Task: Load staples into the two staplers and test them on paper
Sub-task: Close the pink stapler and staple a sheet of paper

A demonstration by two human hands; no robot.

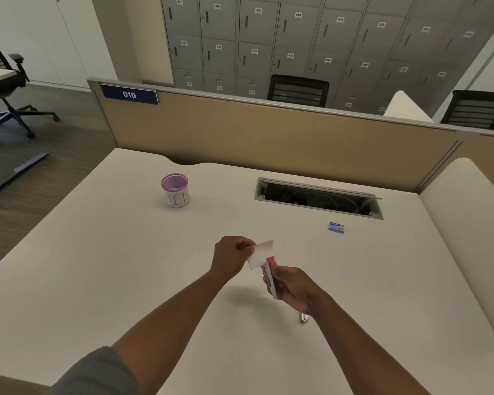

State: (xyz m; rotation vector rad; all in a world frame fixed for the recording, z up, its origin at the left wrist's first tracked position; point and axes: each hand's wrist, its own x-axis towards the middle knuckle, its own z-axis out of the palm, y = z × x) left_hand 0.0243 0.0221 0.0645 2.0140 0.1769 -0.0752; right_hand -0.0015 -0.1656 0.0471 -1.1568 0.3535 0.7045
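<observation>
Beige counter (97, 266) extends wide and bare on both sides of the hands; a partition borders its far edge. Left hand (231, 256) pinches a small paper (260, 253) above the counter. Right hand (293, 286) grips a red-tipped stapler (270, 276), nose touching the paper's lower edge. A staple box (336, 227) lies well apart, far right. A metallic object (304, 317) below the right wrist is mostly hidden.

L grip (234, 253), R grip (290, 283) — both curled, pinching

White paper slip (260, 253) and a red-tipped silver stapler (270, 276) between the hands; beyond them, a blue-and-white staple box (336, 227), purple mesh cup (175, 190), cream desk (97, 266).
</observation>
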